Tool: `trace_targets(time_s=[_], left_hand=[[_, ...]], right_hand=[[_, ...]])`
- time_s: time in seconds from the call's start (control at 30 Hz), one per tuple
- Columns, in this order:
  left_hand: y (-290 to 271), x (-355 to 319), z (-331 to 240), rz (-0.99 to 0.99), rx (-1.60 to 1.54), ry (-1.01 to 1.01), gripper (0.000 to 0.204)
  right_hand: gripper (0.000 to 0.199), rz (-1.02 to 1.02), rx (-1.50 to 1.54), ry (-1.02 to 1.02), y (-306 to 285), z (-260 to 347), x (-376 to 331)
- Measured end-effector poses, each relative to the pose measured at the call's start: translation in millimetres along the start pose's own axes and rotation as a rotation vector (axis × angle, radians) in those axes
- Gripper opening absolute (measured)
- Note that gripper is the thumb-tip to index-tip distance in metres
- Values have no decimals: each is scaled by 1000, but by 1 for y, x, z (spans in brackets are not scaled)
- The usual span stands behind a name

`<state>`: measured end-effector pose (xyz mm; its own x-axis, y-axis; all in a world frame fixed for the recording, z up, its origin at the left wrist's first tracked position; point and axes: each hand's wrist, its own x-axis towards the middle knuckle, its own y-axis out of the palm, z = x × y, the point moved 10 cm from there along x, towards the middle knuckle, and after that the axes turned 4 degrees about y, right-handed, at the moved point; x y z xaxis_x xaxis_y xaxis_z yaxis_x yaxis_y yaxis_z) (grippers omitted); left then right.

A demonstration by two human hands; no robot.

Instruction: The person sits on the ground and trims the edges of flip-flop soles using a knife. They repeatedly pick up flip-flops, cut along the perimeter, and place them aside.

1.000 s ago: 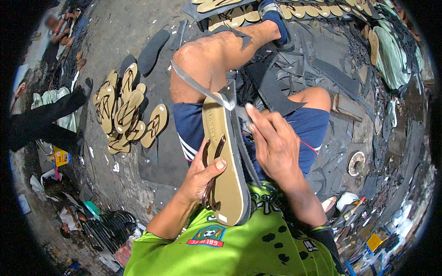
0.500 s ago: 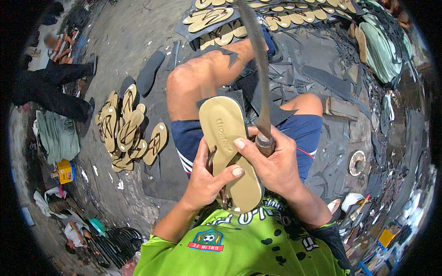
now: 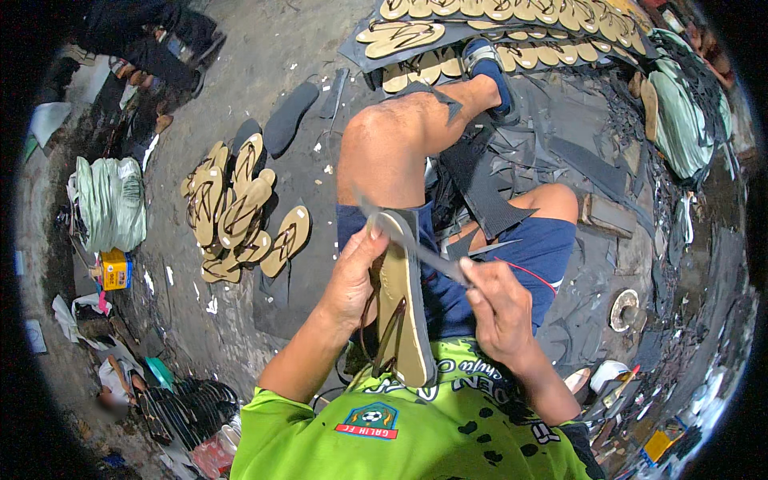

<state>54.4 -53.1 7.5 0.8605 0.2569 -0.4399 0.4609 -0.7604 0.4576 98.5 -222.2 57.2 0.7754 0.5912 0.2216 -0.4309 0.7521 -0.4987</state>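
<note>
My left hand [image 3: 352, 276] grips a tan flip-flop [image 3: 414, 352] by its left side, near the toe end that points away from me. Tilted partly onto its edge, it shows a brown thong strap, and a dark rubber piece sticks out past its far end. In my right hand [image 3: 500, 308] is a long knife [image 3: 432, 258], fingers closed round its handle. The blurred blade slants up and left across the flip-flop, its tip near my left fingers. Whether the blade touches the rubber, I cannot tell.
A pile of tan flip-flops [image 3: 240, 212] lies on the floor at left, beside a dark sole [image 3: 290, 120]. Rows of flip-flops [image 3: 524, 54] stand at the far side. Black rubber scraps [image 3: 512, 140] and a wooden block [image 3: 606, 216] lie to the right.
The knife has swung from upright to slanting across the flip-flop. My right hand has let go of the flip-flop and moved right; my left hand has tilted it and shifted toward its far end.
</note>
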Motion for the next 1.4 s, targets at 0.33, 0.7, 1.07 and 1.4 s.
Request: trace_targets(time_s=[0.33,0.7,1.07,1.4], left_hand=[[-2,11,38,1,-173,-170,38],[15,18,19,149,-59,-173,40],[36,19,21,339,4,-174,41],[47,14,32,391,34,-265,26]], right_hand=[[52,-68,-260,-5,-9,-20,-18],[44,208,-202,181,-15,-6,48],[46,711,-105,163,-9,-5,92],[50,853,-187,41,6,-2,106]])
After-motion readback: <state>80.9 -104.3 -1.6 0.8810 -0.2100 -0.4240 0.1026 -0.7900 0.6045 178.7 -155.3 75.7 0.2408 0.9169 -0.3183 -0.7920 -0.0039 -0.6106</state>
